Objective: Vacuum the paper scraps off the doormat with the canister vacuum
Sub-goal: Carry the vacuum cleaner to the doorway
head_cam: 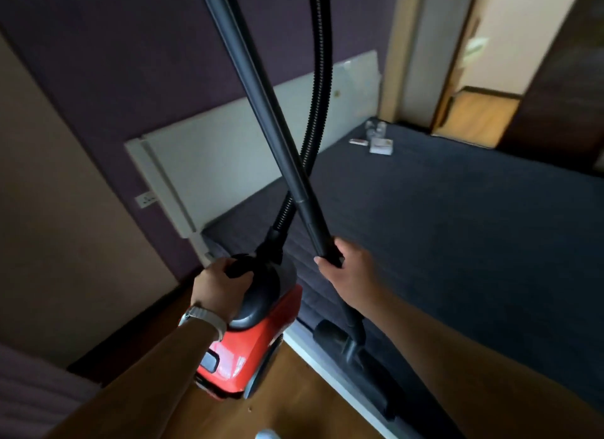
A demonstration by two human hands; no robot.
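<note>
The left hand (pixel 219 285) is curled tight round the black handle (pixel 242 267) on top of the red vacuum (pixel 255 350); the vacuum hangs just under that hand, over the brown wood floor (pixel 294 399), and I cannot tell if its wheels touch the floor; a watch (pixel 204 319) with a pale strap sits on the left wrist. The right hand (pixel 349 272) is wrapped round the long black tube (pixel 261 105); the fingers go round it and the thumb is on the near side; the tube goes up and away from this hand, past the top of the view. Below the right hand the tube runs down to the black floor head (pixel 366 370); the head is by the white edge (pixel 313 360) of a big dark blue ribbed cover (pixel 457 226); I cannot tell if this cover is the doormat. The bendy black hose (pixel 318 88) starts just past the left hand, at the front of the vacuum; it goes up, crosses behind the tube between the two hands, and climbs out of view.

Far beyond the right hand some small pale things (pixel 379 144) lie on the dark cover; they are too blurry to name. Beyond the left hand a white board (pixel 228 151) stands against a purple wall (pixel 130 46); a wall plug (pixel 145 199) is beside it. Far off past the right hand is an open doorway (pixel 474 111).
</note>
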